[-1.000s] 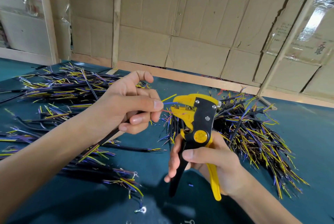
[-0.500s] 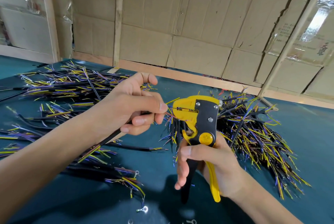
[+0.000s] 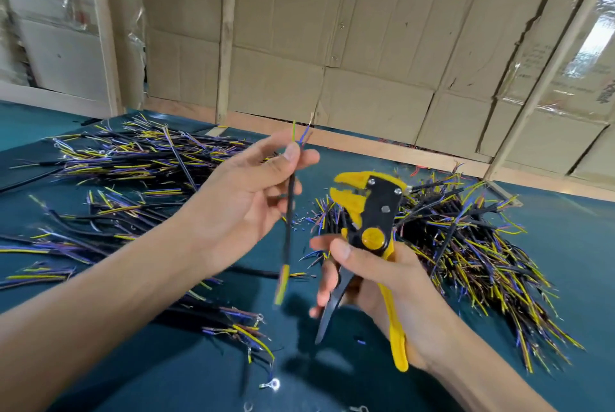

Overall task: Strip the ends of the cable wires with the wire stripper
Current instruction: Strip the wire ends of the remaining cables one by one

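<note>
Left hand [image 3: 246,198] pinches a black cable [image 3: 290,208] between thumb and fingertips, held upright; its upper wires [image 3: 301,133] fan out above the thumb, one tip apparently bared. Right hand [image 3: 376,281] grips the handles of the stripper [image 3: 369,212], its jaws parted and holding no wire, just beside the cable. Beyond the hands, piles of cables lie on the table [image 3: 565,245]: one at left [image 3: 139,158], one at right [image 3: 466,245]. Judged stage: mid-batch, between strips; the cable's lower end [image 3: 281,285] looks unstripped, and which pile is finished cannot be told.
</note>
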The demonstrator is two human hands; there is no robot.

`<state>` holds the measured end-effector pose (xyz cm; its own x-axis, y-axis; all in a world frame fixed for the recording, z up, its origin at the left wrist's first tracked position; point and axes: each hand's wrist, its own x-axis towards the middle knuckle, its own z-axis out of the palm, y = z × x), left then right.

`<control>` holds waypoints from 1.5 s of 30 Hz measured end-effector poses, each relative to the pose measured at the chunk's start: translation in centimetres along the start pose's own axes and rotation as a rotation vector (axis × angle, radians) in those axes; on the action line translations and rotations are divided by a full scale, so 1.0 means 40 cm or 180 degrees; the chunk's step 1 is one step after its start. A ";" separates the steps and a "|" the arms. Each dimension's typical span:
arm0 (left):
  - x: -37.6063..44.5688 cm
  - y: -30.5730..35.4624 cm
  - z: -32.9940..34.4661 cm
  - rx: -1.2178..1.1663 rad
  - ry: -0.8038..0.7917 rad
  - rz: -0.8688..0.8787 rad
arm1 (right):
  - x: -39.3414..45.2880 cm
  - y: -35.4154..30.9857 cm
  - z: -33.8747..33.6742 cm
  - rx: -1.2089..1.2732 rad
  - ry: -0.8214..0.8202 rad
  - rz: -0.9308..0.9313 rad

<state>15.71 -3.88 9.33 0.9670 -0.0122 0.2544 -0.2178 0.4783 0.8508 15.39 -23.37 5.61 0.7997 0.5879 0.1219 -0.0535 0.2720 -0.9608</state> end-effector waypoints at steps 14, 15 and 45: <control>0.008 0.005 -0.087 0.5153 -0.1077 0.0145 | 0.033 -0.071 -0.041 0.0377 0.1124 0.0217; 0.005 0.006 -0.095 0.5462 -0.1322 -0.0279 | 0.032 -0.080 -0.053 0.0402 0.1253 0.0245; 0.023 0.024 -0.035 -0.0457 0.0585 0.0202 | 0.007 -0.079 -0.043 0.1601 0.1636 -0.0890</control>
<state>16.59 -2.21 9.75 0.9626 0.1756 0.2063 -0.2707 0.5931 0.7583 16.78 -25.37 8.24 0.9942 0.0521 0.0942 0.0243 0.7441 -0.6676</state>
